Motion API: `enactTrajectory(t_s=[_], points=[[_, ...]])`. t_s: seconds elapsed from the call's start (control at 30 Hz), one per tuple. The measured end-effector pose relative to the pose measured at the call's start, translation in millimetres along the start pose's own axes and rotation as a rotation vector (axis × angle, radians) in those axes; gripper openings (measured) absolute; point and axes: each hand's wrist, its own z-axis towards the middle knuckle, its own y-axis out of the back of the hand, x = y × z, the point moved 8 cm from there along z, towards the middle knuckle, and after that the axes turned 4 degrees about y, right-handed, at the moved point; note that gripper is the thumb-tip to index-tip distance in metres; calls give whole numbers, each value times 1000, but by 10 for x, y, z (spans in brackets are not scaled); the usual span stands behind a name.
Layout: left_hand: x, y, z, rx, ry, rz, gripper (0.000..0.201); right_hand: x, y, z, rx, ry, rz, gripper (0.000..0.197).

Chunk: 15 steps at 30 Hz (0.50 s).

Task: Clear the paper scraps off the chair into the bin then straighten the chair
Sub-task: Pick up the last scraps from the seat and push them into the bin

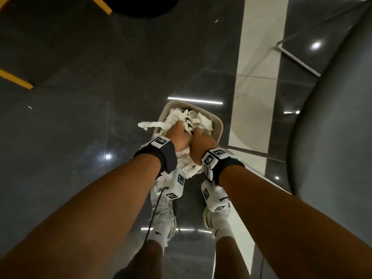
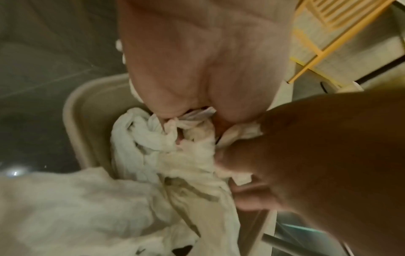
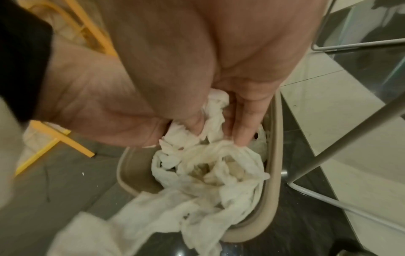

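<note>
An indoor public seating area, perhaps a café or lounge: polished dark floor tiles (image 1: 80,127) reflecting ceiling lights, yellow-framed furniture (image 3: 65,136), a grey metal-legged chair (image 1: 332,137)

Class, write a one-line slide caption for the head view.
Both hands, left hand and right hand, push crumpled paper scraps into a beige bin.
</note>
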Motion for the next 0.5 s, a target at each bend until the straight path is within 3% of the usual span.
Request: enactTrajectory(t_s=[0.17,0.27,0.37,0.43,0.5], points=[[134,-48,-30,60,44,-89,46,-47,-361,104,165,125,-38,115],[165,-6,-250,62,-48,68,53,-99,-526,-49,212,230,-300,133],[171,133,-402,10,-147,229,46,-128,-557,-50,190,205,-200,106],[162,308,-506,-99,-209,293,36,-148,-418,-3,119,178,-98,73],[166,489,-607,-252,-273,341,43,-203,-268,30,35,130,-23,50]])
